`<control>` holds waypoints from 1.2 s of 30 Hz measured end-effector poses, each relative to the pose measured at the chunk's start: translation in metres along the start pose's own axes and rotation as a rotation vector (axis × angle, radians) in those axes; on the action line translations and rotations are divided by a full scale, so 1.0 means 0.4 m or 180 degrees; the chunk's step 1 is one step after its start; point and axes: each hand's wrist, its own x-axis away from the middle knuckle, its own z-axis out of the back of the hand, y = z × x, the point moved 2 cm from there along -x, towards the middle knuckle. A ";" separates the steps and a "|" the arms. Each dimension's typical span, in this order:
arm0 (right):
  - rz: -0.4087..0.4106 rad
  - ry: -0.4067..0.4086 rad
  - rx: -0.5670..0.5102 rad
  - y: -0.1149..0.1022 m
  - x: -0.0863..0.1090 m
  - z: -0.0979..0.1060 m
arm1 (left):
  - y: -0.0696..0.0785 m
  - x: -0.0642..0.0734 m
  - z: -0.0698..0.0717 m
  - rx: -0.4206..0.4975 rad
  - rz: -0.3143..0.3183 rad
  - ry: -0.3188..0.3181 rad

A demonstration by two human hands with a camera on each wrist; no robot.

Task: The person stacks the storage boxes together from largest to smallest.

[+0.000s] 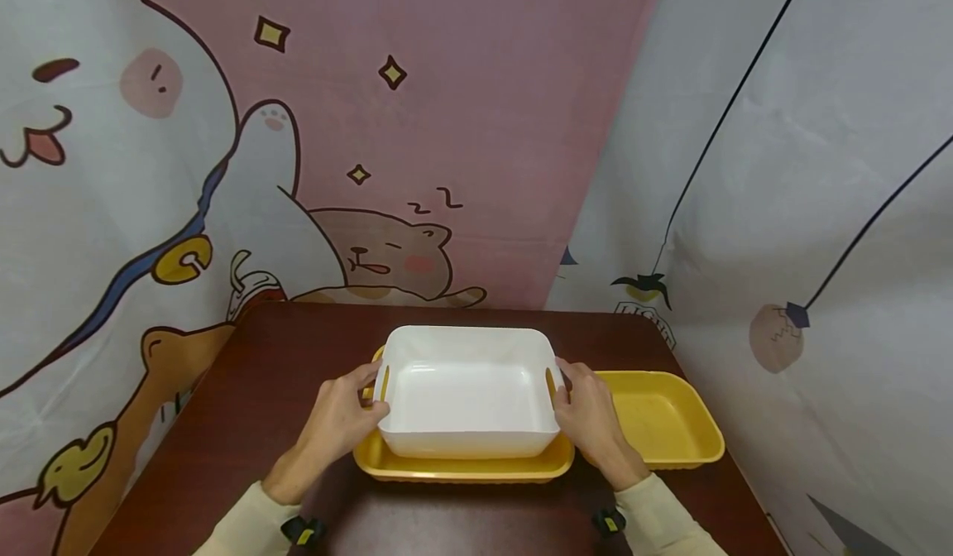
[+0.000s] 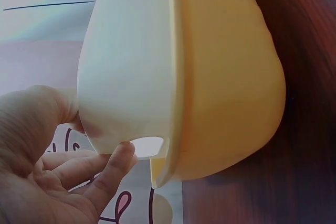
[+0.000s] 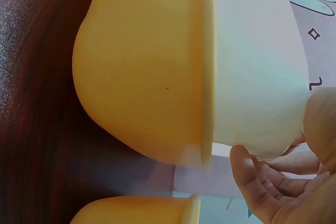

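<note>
A white rectangular basin (image 1: 471, 386) with slots in its short ends sits partly down inside a yellow basin (image 1: 465, 471), its upper part above the yellow rim. My left hand (image 1: 338, 414) grips the left end of the white basin, thumb at the rim and fingers beside the slot. On the opposite end my right hand (image 1: 591, 414) holds it in the same way. In the left wrist view the yellow basin (image 2: 231, 82) rests beneath the white wall (image 2: 128, 61). How deep the white basin reaches is hidden by the yellow wall.
A second yellow basin (image 1: 663, 419) stands on the dark wooden table (image 1: 298, 357) to the right, close to my right hand. Cartoon-printed cloth (image 1: 476, 126) hangs behind the table and along its sides.
</note>
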 end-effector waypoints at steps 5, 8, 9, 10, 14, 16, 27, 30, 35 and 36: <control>0.0032 0.0052 -0.0010 0.001 0.002 -0.003 | 0.001 0.004 -0.001 0.0011 -0.0019 0.0049; 0.0058 0.0073 0.0003 0.001 0.003 -0.003 | 0.001 0.006 -0.002 0.0032 -0.0023 0.0082; 0.0066 0.0077 0.0015 0.002 0.004 -0.004 | 0.001 0.007 -0.003 0.0038 -0.0019 0.0086; 0.0076 0.0084 0.0025 0.003 0.004 -0.005 | 0.001 0.008 -0.003 0.0048 -0.0014 0.0088; 0.0087 0.0084 0.0054 0.004 0.007 -0.006 | -0.001 0.009 -0.007 0.0046 0.0042 0.0087; 0.0097 0.0093 0.0054 0.003 0.009 -0.006 | -0.003 0.009 -0.010 0.0047 0.0061 0.0092; -0.0024 0.0085 0.0139 0.000 0.016 -0.006 | -0.004 0.021 -0.017 0.0046 0.0091 0.0112; -0.0031 0.0091 0.0131 0.001 0.017 -0.005 | -0.004 0.024 -0.018 0.0065 0.0069 0.0122; 0.0046 0.0149 0.0108 0.007 0.018 -0.004 | -0.001 0.029 -0.016 0.0018 0.0031 0.0145; 0.0057 0.0161 0.0093 0.009 0.019 -0.003 | 0.000 0.030 -0.016 0.0003 0.0023 0.0158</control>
